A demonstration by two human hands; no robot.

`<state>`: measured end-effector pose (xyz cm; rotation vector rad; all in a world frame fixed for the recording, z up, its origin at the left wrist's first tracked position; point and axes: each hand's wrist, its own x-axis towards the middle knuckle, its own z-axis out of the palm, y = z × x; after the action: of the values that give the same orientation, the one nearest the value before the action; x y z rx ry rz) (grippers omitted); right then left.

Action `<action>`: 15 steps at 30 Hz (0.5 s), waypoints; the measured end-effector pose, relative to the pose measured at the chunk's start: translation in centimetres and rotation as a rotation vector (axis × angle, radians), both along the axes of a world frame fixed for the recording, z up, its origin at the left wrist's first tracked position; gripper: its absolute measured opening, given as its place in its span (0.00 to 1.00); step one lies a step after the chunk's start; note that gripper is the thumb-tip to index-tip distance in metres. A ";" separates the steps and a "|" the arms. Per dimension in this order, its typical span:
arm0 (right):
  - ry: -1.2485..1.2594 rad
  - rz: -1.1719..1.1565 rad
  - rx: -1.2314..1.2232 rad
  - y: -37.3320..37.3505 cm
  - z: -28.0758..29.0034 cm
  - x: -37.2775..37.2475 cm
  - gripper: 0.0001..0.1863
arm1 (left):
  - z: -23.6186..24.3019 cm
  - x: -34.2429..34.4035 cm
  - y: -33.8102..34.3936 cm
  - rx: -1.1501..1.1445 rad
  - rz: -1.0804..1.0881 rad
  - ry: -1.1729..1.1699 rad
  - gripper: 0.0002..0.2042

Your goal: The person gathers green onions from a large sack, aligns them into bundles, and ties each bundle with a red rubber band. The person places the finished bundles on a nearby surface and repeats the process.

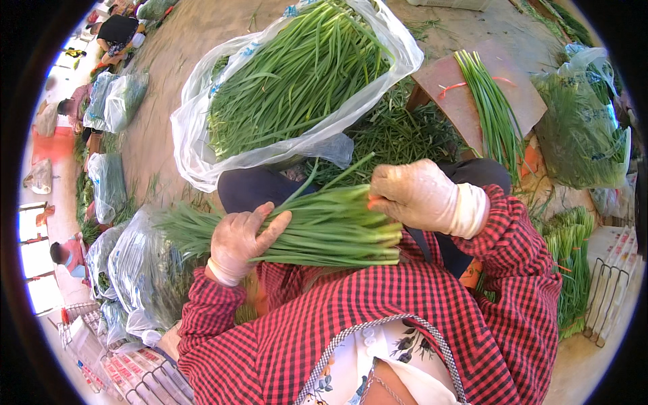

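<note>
A thick bunch of garlic chives (324, 233) lies across my lap, its pale cut ends to the right and its leaf tips to the left. Wrapped over its leafy middle is my left hand (239, 237), in a thin whitish glove. My right hand (422, 197), also gloved, is closed in a pinch at the upper corner of the pale ends. A bit of orange shows at its fingertips; what they pinch is too small to make out. One or two loose stalks stick up above the bunch.
Ahead stands a large open plastic bag (185, 125) full of chives. A low brown stool (442, 77) carries a chive bundle (487, 101) with a red tie across it. Loose greens (398, 131) cover the floor between. Filled bags (580, 128) stand right and left; several people sit far left.
</note>
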<state>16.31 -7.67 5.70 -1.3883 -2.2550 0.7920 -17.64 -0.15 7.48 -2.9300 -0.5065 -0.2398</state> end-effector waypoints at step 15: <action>-0.248 -0.612 -0.321 -3.8 -0.6 10.3 0.19 | -1.7 -1.3 0.3 -0.074 0.032 -0.091 0.27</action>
<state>26.61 -11.43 5.13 -2.2777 -1.7270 0.8131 -18.94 0.18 5.80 -2.9909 -0.5879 -0.3595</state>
